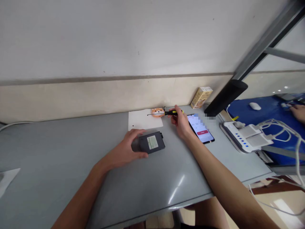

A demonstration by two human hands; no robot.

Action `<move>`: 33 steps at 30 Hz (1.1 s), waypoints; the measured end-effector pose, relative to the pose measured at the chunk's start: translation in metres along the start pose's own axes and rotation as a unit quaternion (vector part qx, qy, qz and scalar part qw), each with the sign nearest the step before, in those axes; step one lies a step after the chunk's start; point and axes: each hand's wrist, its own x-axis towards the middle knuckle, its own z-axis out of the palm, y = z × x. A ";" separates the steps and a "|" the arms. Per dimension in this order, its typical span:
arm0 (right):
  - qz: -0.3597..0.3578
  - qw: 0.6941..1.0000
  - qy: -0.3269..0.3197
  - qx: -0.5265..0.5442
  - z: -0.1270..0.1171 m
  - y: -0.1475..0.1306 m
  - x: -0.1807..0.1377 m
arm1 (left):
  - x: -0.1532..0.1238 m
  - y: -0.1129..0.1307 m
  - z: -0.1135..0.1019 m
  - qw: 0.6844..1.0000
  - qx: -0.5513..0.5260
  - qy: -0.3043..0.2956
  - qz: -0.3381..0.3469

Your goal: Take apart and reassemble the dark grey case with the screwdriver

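My left hand (125,147) grips the left end of a small dark grey box (152,142) with a pale label, which lies flat on the grey table (59,165). My right hand (182,122) is closed round the black and yellow handle of a screwdriver (172,112), whose thin shaft points left over an orange animal-shaped thing (158,112). A white sheet of paper (143,120) lies behind the box.
A phone (202,129) with a lit screen lies right of my right hand. A small yellow carton (201,96) stands by the wall. A white power strip (240,136) with plugs and cables sits at the table's right edge. Another person's hand (299,112) rests on a blue surface.
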 end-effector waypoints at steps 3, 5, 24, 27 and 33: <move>-0.001 1.000 0.001 0.004 -0.001 -0.001 0.001 | -0.003 0.006 -0.001 0.998 0.033 -0.029 0.043; 0.001 1.000 0.000 0.007 -0.002 -0.001 0.001 | -0.002 0.008 0.000 0.998 0.036 -0.015 0.049; 0.080 0.990 -0.088 0.071 0.017 -0.001 -0.022 | 0.002 -0.001 0.002 0.991 -0.069 0.112 -0.020; 0.080 0.990 -0.101 0.061 0.019 0.002 -0.023 | 0.000 -0.001 0.000 0.985 -0.064 0.155 0.024; 0.091 0.991 -0.083 0.044 0.017 0.007 -0.020 | -0.002 0.006 -0.001 0.967 0.004 0.221 0.124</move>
